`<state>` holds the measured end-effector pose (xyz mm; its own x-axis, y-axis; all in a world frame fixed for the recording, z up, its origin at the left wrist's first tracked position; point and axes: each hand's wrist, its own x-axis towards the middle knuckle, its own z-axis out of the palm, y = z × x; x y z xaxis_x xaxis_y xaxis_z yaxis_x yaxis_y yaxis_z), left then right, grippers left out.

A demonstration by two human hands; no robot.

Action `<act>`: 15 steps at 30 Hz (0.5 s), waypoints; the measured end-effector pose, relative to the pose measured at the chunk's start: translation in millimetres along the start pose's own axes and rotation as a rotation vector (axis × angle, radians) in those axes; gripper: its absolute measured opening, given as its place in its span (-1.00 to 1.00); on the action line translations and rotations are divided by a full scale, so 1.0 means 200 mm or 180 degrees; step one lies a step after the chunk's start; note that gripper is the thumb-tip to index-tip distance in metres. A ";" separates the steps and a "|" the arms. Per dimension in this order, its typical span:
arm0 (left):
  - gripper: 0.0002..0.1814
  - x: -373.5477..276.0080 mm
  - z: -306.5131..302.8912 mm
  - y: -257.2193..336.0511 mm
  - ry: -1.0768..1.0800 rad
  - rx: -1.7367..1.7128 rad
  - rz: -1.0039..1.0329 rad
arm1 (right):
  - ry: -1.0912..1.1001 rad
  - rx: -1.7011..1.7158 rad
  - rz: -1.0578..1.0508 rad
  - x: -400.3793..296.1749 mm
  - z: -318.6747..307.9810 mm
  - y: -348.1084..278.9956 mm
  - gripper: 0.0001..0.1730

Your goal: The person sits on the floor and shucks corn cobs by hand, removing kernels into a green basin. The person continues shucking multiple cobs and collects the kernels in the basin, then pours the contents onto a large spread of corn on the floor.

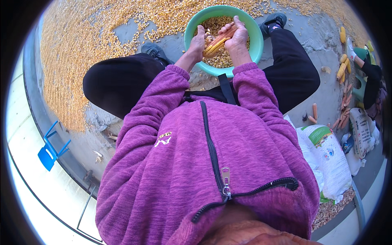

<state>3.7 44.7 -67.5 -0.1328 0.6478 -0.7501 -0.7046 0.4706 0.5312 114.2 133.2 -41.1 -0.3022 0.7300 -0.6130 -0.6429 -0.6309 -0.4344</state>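
Observation:
A partly shelled corn cob [219,44] is held at a slant over a green plastic basin [259,43], its upper part bare and reddish, with yellow kernels left along its lower side. My right hand [237,36] grips the upper end of the cob. On the other side, my left hand [198,44] is beside the cob with the thumb raised; whether its fingers hold anything is partly hidden. Loose corn kernels [222,60] lie inside the basin, which stands on the ground between my feet.
Corn kernels [64,76] are spread across the concrete floor. To the right are whole corn cobs [341,69], shelled cobs [345,105], white woven sacks [329,162] and another person's dark sleeve [371,82]. A blue chair [48,156] stands at the left.

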 end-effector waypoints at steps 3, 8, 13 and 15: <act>-0.27 -0.08 0.04 0.02 -0.0413 -0.0068 0.0081 | 0.0389 0.0228 -0.0088 0.06 -0.08 -0.03 -0.65; -0.46 -0.02 0.02 -0.05 0.0450 0.2062 0.1157 | 0.0414 0.0090 -0.0150 0.05 -0.05 -0.01 -0.65; -0.49 -0.02 0.04 -0.07 0.1116 0.0850 0.0773 | -0.0325 -0.0152 -0.0187 -0.08 0.06 0.00 -0.67; -0.54 0.00 0.03 -0.07 0.1322 0.0765 0.0460 | -0.0841 -0.0600 -0.0403 -0.13 0.13 0.03 -0.68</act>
<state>17.9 40.8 -73.3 -0.5180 0.4464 -0.7296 -0.4843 0.5500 0.6804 100.7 117.9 -11.5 -0.4161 0.8328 -0.3651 -0.5530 -0.5505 -0.6254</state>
